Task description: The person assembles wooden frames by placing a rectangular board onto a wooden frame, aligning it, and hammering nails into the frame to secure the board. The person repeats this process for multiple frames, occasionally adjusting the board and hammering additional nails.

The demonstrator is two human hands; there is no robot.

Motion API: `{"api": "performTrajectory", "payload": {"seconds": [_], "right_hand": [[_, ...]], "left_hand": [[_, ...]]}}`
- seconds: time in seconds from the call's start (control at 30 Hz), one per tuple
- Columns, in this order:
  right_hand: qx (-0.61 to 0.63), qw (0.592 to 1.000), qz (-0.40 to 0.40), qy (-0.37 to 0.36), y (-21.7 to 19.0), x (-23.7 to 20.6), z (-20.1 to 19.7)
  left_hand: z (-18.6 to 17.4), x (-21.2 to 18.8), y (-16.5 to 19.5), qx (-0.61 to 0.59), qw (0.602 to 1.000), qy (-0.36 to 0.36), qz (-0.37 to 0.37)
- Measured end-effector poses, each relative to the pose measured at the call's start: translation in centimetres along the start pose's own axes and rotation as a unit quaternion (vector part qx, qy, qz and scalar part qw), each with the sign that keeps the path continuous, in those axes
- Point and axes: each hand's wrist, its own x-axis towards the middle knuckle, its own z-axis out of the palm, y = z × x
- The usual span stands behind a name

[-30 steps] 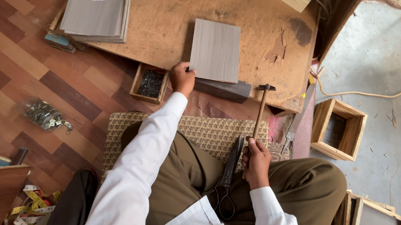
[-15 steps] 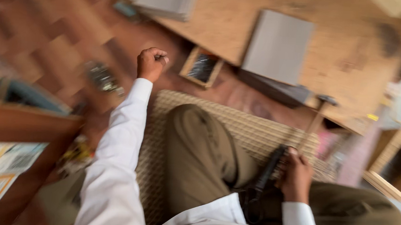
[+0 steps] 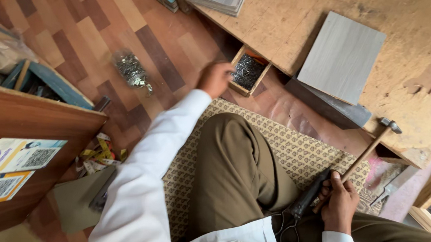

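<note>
Head view: left hand [image 3: 214, 78], blurred, grip unreadable, hovers beside the nail box [image 3: 248, 72] at the worktop [image 3: 292, 35] edge; right hand [image 3: 340, 201] clamps the hammer [image 3: 370, 147]. Grey panel [image 3: 342, 56] lies unnailed.

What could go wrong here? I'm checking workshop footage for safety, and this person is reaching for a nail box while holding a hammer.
The left hand, blurred in motion, is at the small wooden box of nails; a quick grab could prick fingers or tip the box. The right hand grips the hammer low on its handle, with the head hanging over the board edge, so it might swing or slip. Scissors lie against the lap and could jab the leg.
</note>
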Motion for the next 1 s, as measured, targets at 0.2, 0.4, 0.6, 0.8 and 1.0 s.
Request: {"api": "performTrajectory", "payload": {"seconds": [0.2, 0.4, 0.6, 0.8, 1.0], "right_hand": [[0.011, 1.000, 0.011, 0.006, -0.3, -0.2, 0.1], [0.014, 1.000, 0.011, 0.012, -0.5, -0.4, 0.2], [0.022, 1.000, 0.011, 0.006, -1.0, -1.0, 0.3], [0.028, 0.999, 0.012, 0.012, -1.7, -1.6, 0.6], [0.024, 0.999, 0.021, 0.001, -2.1, -2.0, 0.6]], "left_hand": [[7.5, 4.8, 1.7, 0.235, 0.948, -0.211, -0.051], [8.2, 4.8, 1.3, 0.266, 0.928, -0.250, -0.077], [7.6, 4.9, 2.1, 0.252, 0.937, -0.232, -0.070], [7.4, 5.7, 2.9, 0.248, 0.926, -0.260, -0.115], [7.1, 5.2, 2.6, 0.195, 0.947, -0.226, -0.117]]}}
